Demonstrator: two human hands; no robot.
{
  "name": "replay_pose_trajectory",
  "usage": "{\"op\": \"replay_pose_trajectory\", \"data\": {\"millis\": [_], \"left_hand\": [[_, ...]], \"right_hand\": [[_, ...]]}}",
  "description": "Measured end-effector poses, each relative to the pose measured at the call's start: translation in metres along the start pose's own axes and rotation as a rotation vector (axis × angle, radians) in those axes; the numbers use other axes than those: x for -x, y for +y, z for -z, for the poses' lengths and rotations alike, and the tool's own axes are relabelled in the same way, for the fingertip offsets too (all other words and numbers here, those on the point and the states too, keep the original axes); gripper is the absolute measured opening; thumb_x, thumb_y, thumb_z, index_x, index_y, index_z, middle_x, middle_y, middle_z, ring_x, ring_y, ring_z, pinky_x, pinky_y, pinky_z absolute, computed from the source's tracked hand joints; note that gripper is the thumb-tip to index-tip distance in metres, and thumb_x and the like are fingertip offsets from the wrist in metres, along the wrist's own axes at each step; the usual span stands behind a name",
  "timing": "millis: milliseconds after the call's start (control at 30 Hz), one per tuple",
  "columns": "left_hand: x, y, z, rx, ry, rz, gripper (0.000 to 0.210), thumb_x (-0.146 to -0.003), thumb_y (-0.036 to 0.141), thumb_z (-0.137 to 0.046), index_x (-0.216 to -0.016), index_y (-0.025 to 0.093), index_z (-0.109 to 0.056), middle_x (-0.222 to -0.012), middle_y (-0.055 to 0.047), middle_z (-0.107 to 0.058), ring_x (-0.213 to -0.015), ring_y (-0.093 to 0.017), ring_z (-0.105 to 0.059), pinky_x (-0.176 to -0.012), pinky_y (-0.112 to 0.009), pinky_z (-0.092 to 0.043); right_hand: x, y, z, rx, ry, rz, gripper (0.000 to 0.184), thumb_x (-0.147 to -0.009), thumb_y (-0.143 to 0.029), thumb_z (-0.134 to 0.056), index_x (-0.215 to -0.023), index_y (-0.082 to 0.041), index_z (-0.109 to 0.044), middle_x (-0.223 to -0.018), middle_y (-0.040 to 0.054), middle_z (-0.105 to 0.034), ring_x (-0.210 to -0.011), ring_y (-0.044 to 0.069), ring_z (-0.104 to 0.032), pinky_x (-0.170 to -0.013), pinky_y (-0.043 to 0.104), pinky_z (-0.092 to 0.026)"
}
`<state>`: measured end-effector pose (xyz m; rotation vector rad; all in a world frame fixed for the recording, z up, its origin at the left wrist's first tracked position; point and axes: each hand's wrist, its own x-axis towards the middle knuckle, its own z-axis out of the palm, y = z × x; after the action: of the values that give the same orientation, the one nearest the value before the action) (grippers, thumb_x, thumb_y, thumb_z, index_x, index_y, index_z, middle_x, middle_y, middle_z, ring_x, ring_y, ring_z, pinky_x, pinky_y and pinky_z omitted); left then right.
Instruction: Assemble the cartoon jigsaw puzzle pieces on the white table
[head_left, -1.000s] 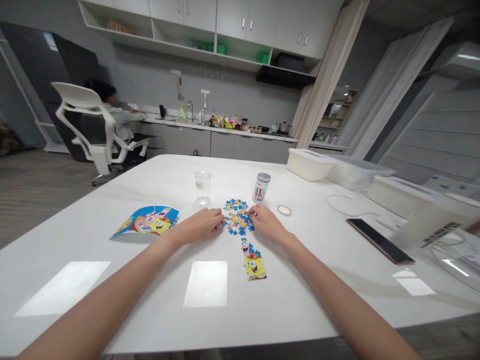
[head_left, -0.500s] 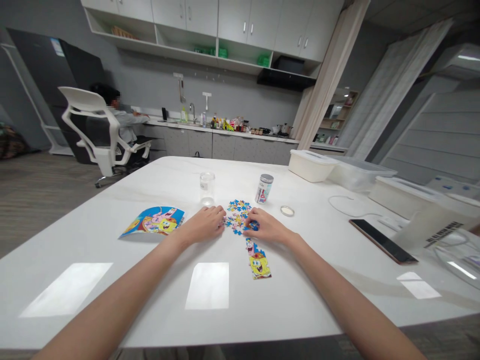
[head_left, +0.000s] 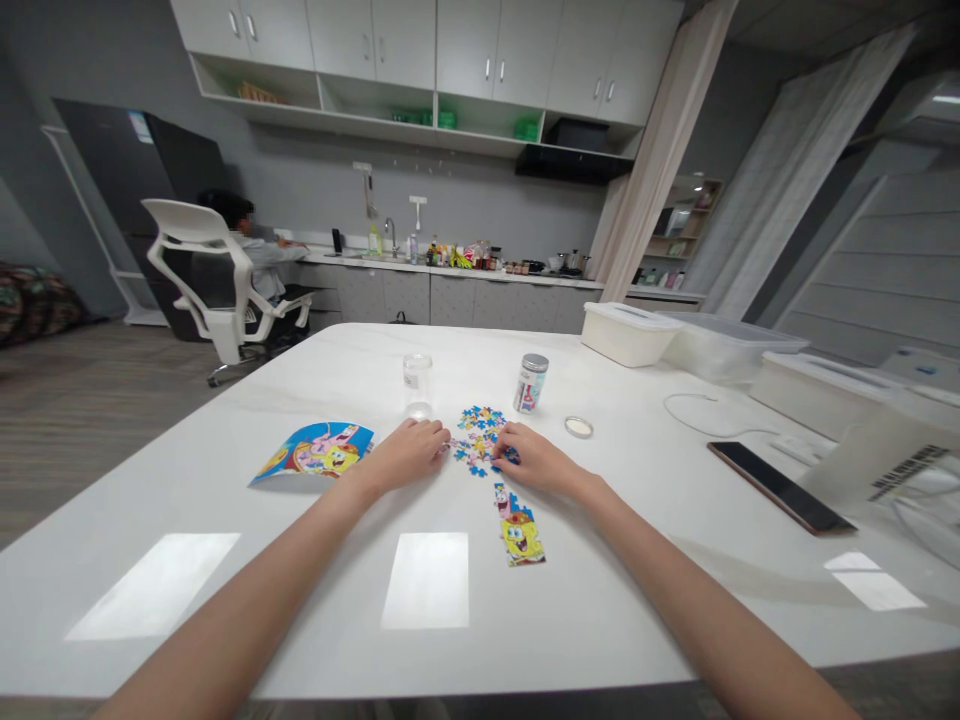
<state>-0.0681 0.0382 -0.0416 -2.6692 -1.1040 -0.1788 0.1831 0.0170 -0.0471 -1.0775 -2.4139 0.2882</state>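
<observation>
Loose jigsaw puzzle pieces (head_left: pixel 478 432), mostly blue, yellow and pink, lie in a heap between my hands. My left hand (head_left: pixel 409 455) rests at the heap's left edge, its fingers bent and together; what is under the tips is hidden. On the right side, my right hand (head_left: pixel 538 458) curls its thumb and fingers around a blue puzzle piece at the heap's edge. Nearer to me lies a joined strip of puzzle (head_left: pixel 523 538) with a yellow cartoon face and a pink one above. A curved picture sheet (head_left: pixel 319 450) with similar figures sits left of my left hand.
Behind the heap stand a clear jar (head_left: pixel 418 388) and a printed can with a silver lid (head_left: pixel 531 384). A round lid (head_left: pixel 578 427) lies beside the can. Rightward are a phone (head_left: pixel 780 487), a cable and plastic boxes (head_left: pixel 628 333). A person sits in a white chair (head_left: pixel 196 250) far left.
The whole view has shifted slightly, moving the scene a little right and down. Both hands stay at the heap; my right fingers have moved only slightly, if at all.
</observation>
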Motion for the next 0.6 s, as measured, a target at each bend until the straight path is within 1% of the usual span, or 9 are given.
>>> {"op": "replay_pose_trajectory", "data": {"millis": [167, 300, 500, 600], "left_hand": [[-0.0002, -0.0033, -0.0015, 0.023, -0.001, -0.014, 0.017, -0.09, 0.014, -0.047, -0.101, 0.018, -0.06, -0.099, -0.006, -0.067, -0.094, -0.02, -0.062, -0.084, -0.035, -0.041], [0.0006, -0.004, -0.0021, 0.064, 0.016, -0.037, 0.019, -0.089, 0.012, -0.047, -0.102, 0.017, -0.06, -0.099, -0.006, -0.067, -0.093, -0.02, -0.062, -0.085, -0.034, -0.042], [0.0, 0.0004, 0.0001, 0.163, 0.031, -0.05, 0.023, -0.086, 0.011, -0.046, -0.101, 0.019, -0.06, -0.103, -0.005, -0.064, -0.084, -0.016, -0.062, -0.081, -0.032, -0.044], [-0.0001, 0.0032, 0.0012, 0.16, 0.056, -0.034, 0.022, -0.085, 0.014, -0.047, -0.103, 0.019, -0.059, -0.104, -0.006, -0.063, -0.086, -0.018, -0.061, -0.081, -0.033, -0.045]], "right_hand": [[0.0006, 0.0019, -0.0003, -0.004, 0.009, 0.024, 0.004, -0.084, -0.015, -0.061, -0.087, -0.017, -0.063, -0.093, 0.0053, -0.058, -0.088, 0.017, -0.055, -0.08, 0.029, -0.044], [0.0, 0.0009, 0.0001, -0.005, -0.017, 0.02, 0.005, -0.084, -0.013, -0.059, -0.086, -0.017, -0.063, -0.09, 0.005, -0.059, -0.087, 0.017, -0.055, -0.079, 0.029, -0.044], [-0.0001, -0.003, 0.0014, 0.01, -0.03, 0.023, 0.011, -0.084, -0.01, -0.056, -0.088, -0.017, -0.063, -0.091, 0.0058, -0.06, -0.089, 0.018, -0.055, -0.08, 0.03, -0.044], [0.0004, -0.0032, 0.0016, 0.015, -0.012, 0.016, 0.012, -0.083, -0.009, -0.056, -0.089, -0.017, -0.063, -0.092, 0.0057, -0.06, -0.089, 0.017, -0.056, -0.08, 0.029, -0.044]]}}
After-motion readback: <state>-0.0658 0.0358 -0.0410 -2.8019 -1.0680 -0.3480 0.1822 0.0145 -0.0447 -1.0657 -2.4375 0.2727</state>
